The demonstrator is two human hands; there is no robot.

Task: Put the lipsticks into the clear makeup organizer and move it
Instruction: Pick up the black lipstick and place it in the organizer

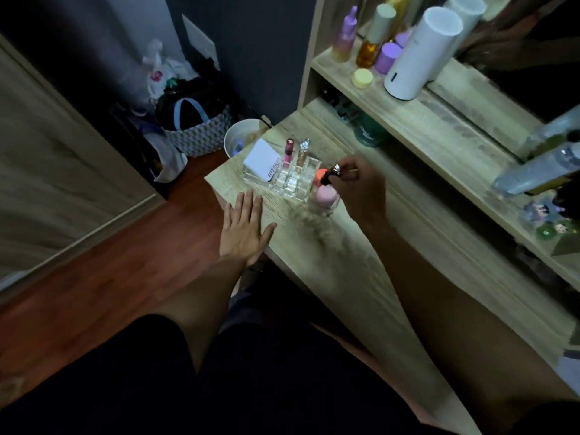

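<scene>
The clear makeup organizer [290,186] stands near the left end of the wooden dressing table [339,255]. A pink lipstick [287,153] and a clear-capped gold one [303,152] stand upright in its back slots. A white compact [261,161] leans in its left part. My right hand [357,189] pinches a dark lipstick [328,176] with a silver band, tilted over the organizer's right side. My left hand [244,229] lies flat and open on the table edge, just in front of the organizer, not touching it.
An orange sponge [319,181] and a pink sponge [326,197] sit at the organizer's right. The shelf above holds bottles and a white cylinder [420,54]. A white bin [240,136] and a patterned bag [201,130] stand on the floor beyond the table's left end.
</scene>
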